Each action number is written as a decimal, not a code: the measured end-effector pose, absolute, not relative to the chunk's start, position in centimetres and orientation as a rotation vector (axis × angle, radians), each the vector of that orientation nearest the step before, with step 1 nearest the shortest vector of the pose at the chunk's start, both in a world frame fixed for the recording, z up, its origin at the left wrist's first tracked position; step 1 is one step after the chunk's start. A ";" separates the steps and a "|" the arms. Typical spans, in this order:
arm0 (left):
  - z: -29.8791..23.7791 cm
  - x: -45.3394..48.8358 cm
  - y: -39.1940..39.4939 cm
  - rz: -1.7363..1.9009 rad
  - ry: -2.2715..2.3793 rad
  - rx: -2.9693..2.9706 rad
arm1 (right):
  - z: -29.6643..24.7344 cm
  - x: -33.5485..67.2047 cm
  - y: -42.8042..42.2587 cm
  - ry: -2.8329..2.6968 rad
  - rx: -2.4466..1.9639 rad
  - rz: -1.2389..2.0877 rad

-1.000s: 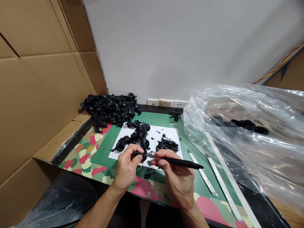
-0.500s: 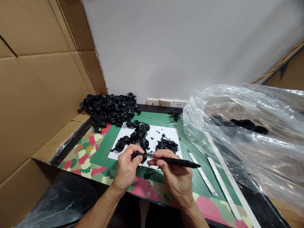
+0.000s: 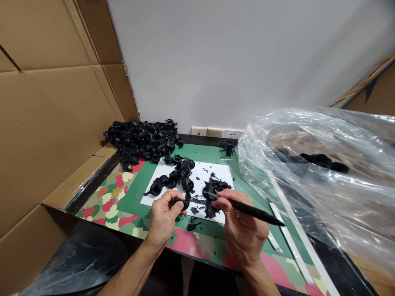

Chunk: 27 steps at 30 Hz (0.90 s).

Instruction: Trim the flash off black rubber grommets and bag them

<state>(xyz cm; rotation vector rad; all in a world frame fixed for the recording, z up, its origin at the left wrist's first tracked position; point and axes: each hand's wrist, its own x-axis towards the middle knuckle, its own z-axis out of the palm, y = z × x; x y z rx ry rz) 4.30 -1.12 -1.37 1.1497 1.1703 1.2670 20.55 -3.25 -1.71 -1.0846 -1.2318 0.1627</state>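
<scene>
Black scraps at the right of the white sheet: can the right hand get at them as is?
Probably yes: the right hand is right beside the black scraps, with nothing visible in between. Its fingers are occupied with the black-handled tool, though, which may hinder grasping.

Bare hands [image 3: 162, 220], bare forearms [image 3: 131, 267], dark legwear [image 3: 211, 281]

Black piece [image 3: 185, 203] partly hidden by left hand [image 3: 163, 213], plastic bag [image 3: 321, 191] cropped right
</scene>
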 end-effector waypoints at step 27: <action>-1.0 4.6 -1.0 1.322 1.069 1.381 | -2.3 18.7 -3.4 -1.222 -0.817 0.645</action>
